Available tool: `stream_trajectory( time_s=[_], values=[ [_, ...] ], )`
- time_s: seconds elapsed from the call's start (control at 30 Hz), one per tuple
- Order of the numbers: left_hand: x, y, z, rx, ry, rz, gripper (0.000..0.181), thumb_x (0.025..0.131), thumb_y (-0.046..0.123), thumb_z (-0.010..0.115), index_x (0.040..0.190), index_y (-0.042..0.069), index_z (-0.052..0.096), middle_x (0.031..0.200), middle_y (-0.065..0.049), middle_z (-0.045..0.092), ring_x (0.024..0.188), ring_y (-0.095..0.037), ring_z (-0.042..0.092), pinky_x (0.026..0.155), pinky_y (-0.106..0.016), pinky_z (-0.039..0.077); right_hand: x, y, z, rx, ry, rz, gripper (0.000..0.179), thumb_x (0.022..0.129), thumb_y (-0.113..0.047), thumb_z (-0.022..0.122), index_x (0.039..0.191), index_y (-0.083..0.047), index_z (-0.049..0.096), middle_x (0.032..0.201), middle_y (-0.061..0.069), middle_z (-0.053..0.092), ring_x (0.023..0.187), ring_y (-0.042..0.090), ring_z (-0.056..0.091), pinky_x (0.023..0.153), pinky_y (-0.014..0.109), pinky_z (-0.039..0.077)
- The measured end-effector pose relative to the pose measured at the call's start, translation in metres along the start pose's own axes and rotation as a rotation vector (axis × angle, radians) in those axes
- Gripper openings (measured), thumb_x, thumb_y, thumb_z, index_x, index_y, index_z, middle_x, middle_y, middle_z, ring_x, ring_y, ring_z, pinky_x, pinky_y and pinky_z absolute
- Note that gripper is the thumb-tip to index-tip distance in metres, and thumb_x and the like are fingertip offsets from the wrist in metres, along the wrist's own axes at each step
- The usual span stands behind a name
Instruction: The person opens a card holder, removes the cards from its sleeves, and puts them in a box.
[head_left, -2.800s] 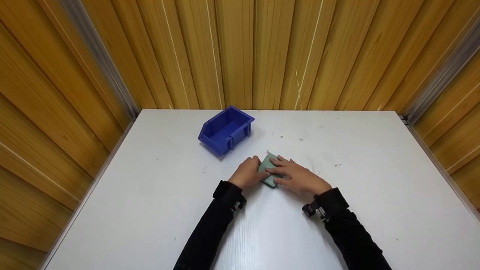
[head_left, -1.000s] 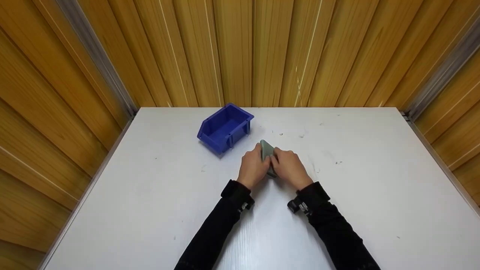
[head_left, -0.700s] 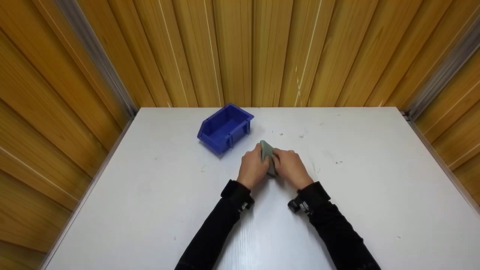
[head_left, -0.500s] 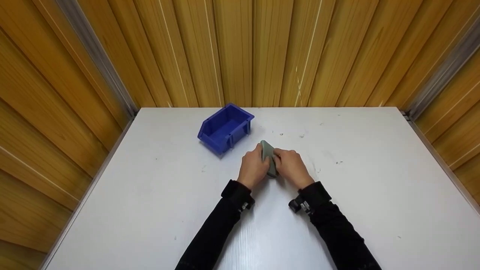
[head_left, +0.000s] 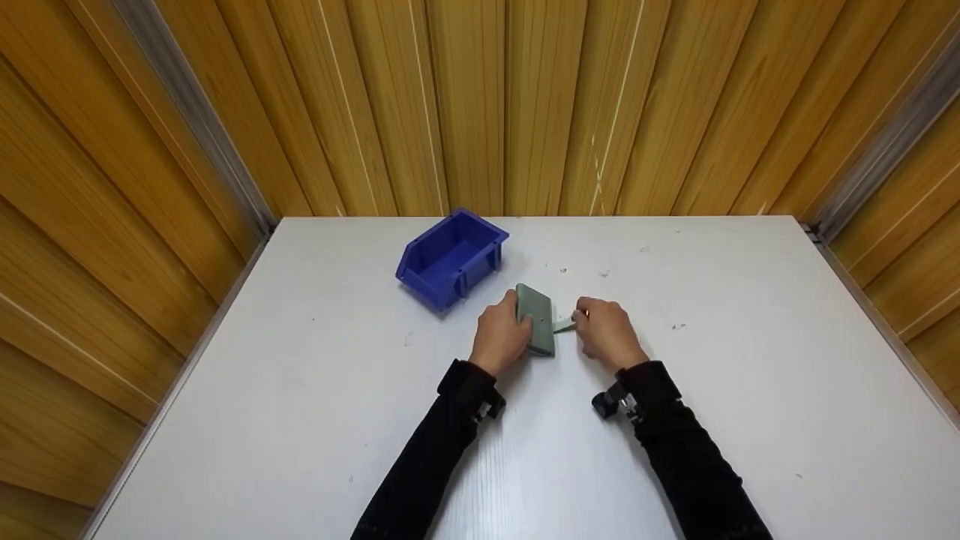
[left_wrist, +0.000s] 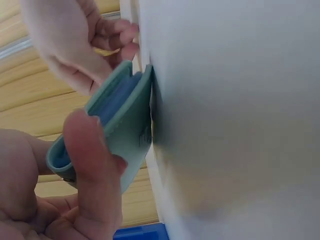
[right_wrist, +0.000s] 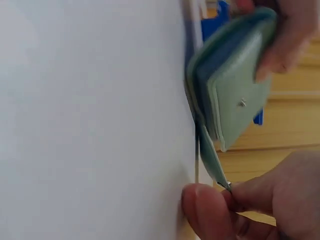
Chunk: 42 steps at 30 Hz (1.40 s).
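Observation:
A pale green wallet [head_left: 535,319] stands tilted on its edge on the white table. My left hand [head_left: 499,334] grips its left side, thumb on the near face, as the left wrist view also shows. From the wallet's right edge a narrow closure strap [head_left: 564,325] sticks out, unfastened. My right hand [head_left: 609,334] pinches the strap's end between thumb and fingers. In the right wrist view, a metal snap stud [right_wrist: 243,102] shows on the wallet's face, and bluish inner layers [right_wrist: 225,57] show between its covers.
A blue plastic bin [head_left: 451,259] stands behind and left of the wallet, with its low front toward the left. Wood-patterned panels [head_left: 480,105] rise at the table's back and sides. Small dark marks dot the white table [head_left: 300,412].
The wallet was lifted from lying flatter to its edge, with both hands close on it. Since half a second ago my right hand has moved right, drawing the strap out from the wallet.

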<state>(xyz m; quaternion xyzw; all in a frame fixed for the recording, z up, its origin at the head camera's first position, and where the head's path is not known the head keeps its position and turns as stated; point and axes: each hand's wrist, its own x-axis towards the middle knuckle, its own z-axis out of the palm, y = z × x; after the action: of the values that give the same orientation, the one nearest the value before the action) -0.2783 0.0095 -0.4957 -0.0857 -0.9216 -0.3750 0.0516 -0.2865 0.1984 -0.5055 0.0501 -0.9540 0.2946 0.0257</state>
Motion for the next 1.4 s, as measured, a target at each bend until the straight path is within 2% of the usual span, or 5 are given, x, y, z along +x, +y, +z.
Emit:
stream_trajectory(
  time_s=[0.67, 0.9, 1.07, 1.2, 1.4],
  values=[
    [0.004, -0.015, -0.006, 0.068, -0.101, -0.109, 0.035, 0.098, 0.022, 0.064, 0.121, -0.005, 0.061, 0.108, -0.025, 0.072, 0.099, -0.037, 0.071, 0.087, -0.048, 0.056, 0.001, 0.015, -0.004, -0.084, -0.109, 0.023, 0.019, 0.103, -0.02, 0.057, 0.102, -0.008, 0.071, 0.071, 0.008, 0.068, 0.047, 0.016, 0.056, 0.055, 0.031, 0.04],
    [0.003, -0.008, -0.003, 0.256, -0.044, 0.022, 0.044, 0.098, 0.016, 0.069, 0.139, 0.01, 0.057, 0.119, -0.019, 0.064, 0.082, -0.038, 0.07, 0.074, -0.048, 0.057, 0.002, 0.014, -0.007, -0.112, -0.12, 0.017, 0.019, 0.104, -0.019, 0.056, 0.097, -0.006, 0.068, 0.069, 0.008, 0.066, 0.051, 0.019, 0.057, 0.056, 0.03, 0.04],
    [-0.004, 0.001, 0.003, 0.343, -0.119, 0.151, 0.038, 0.103, 0.025, 0.064, 0.141, 0.027, 0.064, 0.123, -0.017, 0.06, 0.081, -0.031, 0.067, 0.072, -0.042, 0.055, 0.001, 0.014, -0.007, -0.127, -0.126, 0.024, 0.018, 0.103, -0.019, 0.057, 0.096, -0.006, 0.068, 0.069, 0.007, 0.064, 0.056, 0.021, 0.057, 0.056, 0.031, 0.04],
    [-0.009, 0.006, 0.006, 0.43, -0.154, 0.137, 0.052, 0.099, 0.05, 0.066, 0.146, 0.031, 0.06, 0.13, -0.016, 0.059, 0.094, -0.031, 0.069, 0.079, -0.043, 0.056, -0.001, 0.013, -0.005, -0.132, -0.146, 0.018, 0.019, 0.104, -0.019, 0.056, 0.098, -0.006, 0.068, 0.071, 0.008, 0.065, 0.057, 0.021, 0.058, 0.057, 0.031, 0.04],
    [-0.008, 0.009, 0.007, 0.439, -0.174, 0.12, 0.056, 0.099, 0.042, 0.063, 0.152, 0.03, 0.052, 0.136, -0.018, 0.057, 0.092, -0.034, 0.069, 0.081, -0.045, 0.056, 0.001, 0.012, -0.006, -0.144, -0.128, 0.012, 0.018, 0.103, -0.019, 0.057, 0.097, -0.006, 0.068, 0.072, 0.009, 0.066, 0.06, 0.023, 0.059, 0.059, 0.032, 0.041]
  ],
)
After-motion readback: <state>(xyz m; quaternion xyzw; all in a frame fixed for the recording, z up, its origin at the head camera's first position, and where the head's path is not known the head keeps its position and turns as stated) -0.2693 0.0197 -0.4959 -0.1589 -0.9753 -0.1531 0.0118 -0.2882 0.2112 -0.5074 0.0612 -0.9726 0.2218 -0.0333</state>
